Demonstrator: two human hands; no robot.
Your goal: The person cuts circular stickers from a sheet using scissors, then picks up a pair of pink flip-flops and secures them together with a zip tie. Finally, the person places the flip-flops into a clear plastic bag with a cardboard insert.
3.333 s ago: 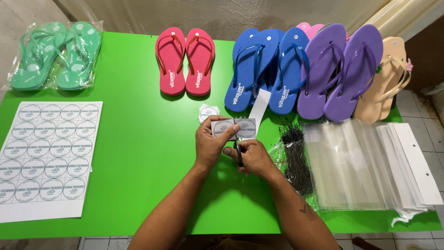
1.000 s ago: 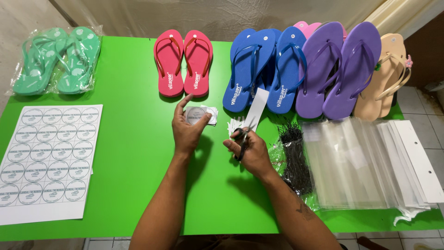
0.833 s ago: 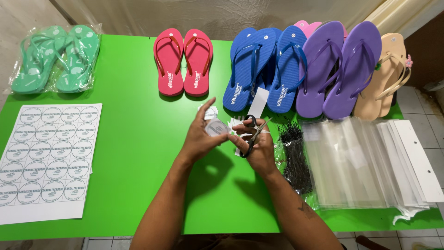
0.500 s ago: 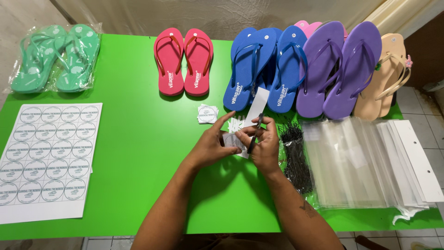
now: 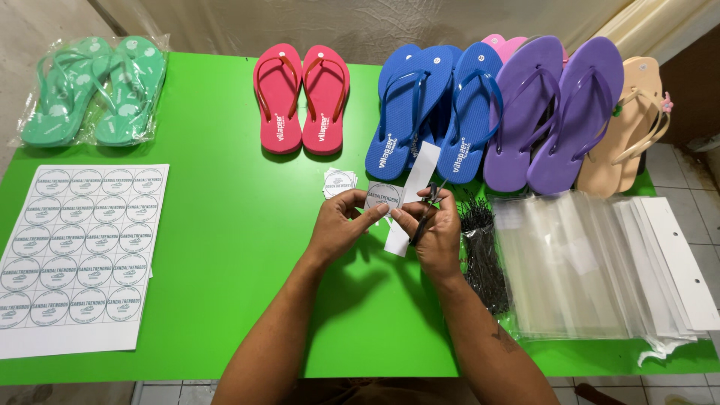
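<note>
Both hands meet over the middle of the green table (image 5: 225, 247), pinching the same little thing — a round white sticker (image 5: 381, 198) with a printed ring on it, held up just above the tabletop. The left hand (image 5: 341, 225) has its thumb and fingertips closed on the sticker's left edge, and the right hand (image 5: 433, 229) grips the right edge with its fingertips while also curling around a pair of dark scissors (image 5: 424, 216), which point up and away between the fingers. A long white paper strip (image 5: 411, 196) lies slanted right behind the hands, running up toward the blue flip-flops (image 5: 435, 112). Just beside the left hand's fingertips there's a small stack of cut round stickers (image 5: 338, 182) sitting on the table. To the right, near the right wrist, is a bundle of thin black plastic ties (image 5: 484, 251) in a clear wrapper, and past that a pile of clear plastic bags (image 5: 577, 266) with white header strips. Far left on the table is a big white sheet of round stickers (image 5: 79, 251), rows of them, well apart from the hands. Along the back edge there's a line of sandals — a green pair in a plastic bag (image 5: 90, 90), a red pair (image 5: 301, 97), the blue ones, a purple pair (image 5: 555, 112) with a bit of pink peeking out behind, and a tan sandal (image 5: 626, 127) at the far right.
</note>
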